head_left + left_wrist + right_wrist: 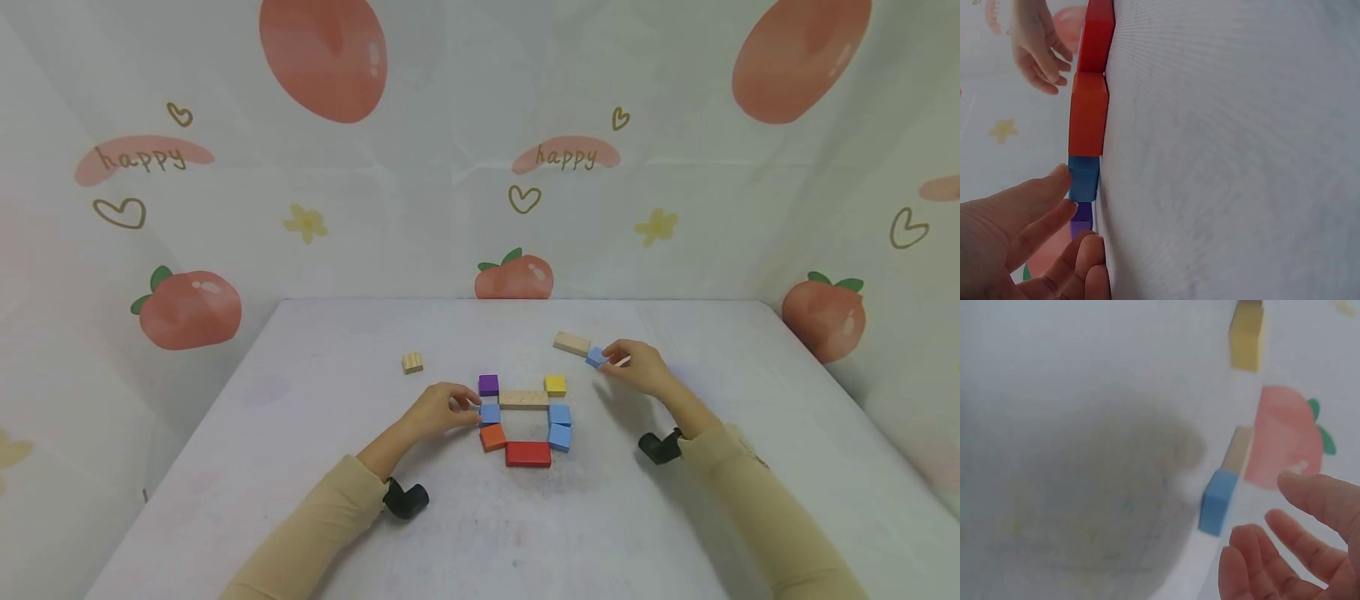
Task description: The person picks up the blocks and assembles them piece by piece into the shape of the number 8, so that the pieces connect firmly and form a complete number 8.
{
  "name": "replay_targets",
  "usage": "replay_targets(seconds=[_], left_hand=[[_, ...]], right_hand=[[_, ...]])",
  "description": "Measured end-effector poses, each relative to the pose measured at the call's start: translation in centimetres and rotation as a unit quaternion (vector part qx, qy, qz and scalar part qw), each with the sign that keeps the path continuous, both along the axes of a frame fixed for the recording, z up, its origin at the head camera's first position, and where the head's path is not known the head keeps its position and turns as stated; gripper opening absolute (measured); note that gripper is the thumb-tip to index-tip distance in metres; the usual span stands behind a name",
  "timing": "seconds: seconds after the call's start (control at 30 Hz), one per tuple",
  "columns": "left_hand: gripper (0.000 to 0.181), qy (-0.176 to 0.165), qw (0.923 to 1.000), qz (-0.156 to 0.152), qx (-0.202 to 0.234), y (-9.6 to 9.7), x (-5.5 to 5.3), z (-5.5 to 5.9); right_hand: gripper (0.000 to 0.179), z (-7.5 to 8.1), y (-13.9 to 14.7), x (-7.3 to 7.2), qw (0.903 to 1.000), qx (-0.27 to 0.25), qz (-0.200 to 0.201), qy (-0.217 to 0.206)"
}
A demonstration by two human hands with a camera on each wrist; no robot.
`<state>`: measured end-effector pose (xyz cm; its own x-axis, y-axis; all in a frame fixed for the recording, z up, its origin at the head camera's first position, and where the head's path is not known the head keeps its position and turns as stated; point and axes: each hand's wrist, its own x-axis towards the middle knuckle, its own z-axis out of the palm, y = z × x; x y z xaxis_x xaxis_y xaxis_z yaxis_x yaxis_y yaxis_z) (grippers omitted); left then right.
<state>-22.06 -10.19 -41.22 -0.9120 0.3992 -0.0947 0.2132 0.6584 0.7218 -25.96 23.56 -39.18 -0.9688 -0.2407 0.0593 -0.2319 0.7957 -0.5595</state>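
One red block (528, 454) is lying nearest, serving as clock centre; at ten o'clock an orange block (492, 437) is abutting it. My left hand (446, 408) is holding thumb and fingers spread beside a blue block (490, 414) toward eleven; contact I cannot confirm. Farther, toward one, my right hand (637, 367) is holding its fingers apart, pinching nothing, beside a farther blue block (597, 357), itself abutting a wooden block (572, 343). Caution: excess left-thumb pressure could be skewing the abutting row; off-centre right-hand closing could be nudging the wooden block.
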Motion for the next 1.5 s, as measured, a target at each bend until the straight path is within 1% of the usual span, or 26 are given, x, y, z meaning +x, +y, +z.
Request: replay_targets(seconds=[0.2, 0.27, 0.47, 0.67, 0.9, 1.13, 1.3, 1.5], left_hand=[[0.024, -0.001, 1.0000, 0.000, 0.001, 0.0, 0.0, 0.0], [0.024, -0.003, 1.0000, 0.003, -0.001, 0.0, 0.0, 0.1], [0.024, -0.004, 1.0000, 0.003, -0.003, 0.0, 0.0, 0.1], [0.025, 0.009, 0.9999, -0.010, 0.001, 0.0, 0.0, 0.0], [0.025, 0.011, 0.9999, -0.011, -0.001, -0.1, 0.0, 0.0], [0.025, 0.013, 0.9998, -0.013, 0.002, -0.1, 0.0, 0.1], [0.025, 0.016, 0.9998, -0.015, 0.002, -0.1, 0.0, 0.1], [0.025, 0.014, 0.9998, -0.012, 0.002, -0.1, 0.0, 0.0]], right_hand=[[0.042, -0.1, 0.3, -1.2, 0.9964, 0.011, -0.044, -0.072], [0.044, -0.1, 0.2, -1.4, 0.9948, 0.012, -0.052, -0.086], [0.047, -0.3, 0.0, -1.8, 0.9933, 0.008, -0.059, -0.099], [0.048, -0.7, 0.0, -2.3, 0.9899, 0.012, -0.072, -0.122], [0.047, -1.0, -0.1, -2.8, 0.9889, 0.016, -0.080, -0.124], [0.045, -0.9, -0.1, -2.7, 0.9852, 0.023, -0.098, -0.139], [0.044, -0.7, 0.1, -2.5, 0.9857, 0.024, -0.098, -0.135], [0.043, -0.2, 0.2, -2.3, 0.9885, 0.022, -0.087, -0.121]])
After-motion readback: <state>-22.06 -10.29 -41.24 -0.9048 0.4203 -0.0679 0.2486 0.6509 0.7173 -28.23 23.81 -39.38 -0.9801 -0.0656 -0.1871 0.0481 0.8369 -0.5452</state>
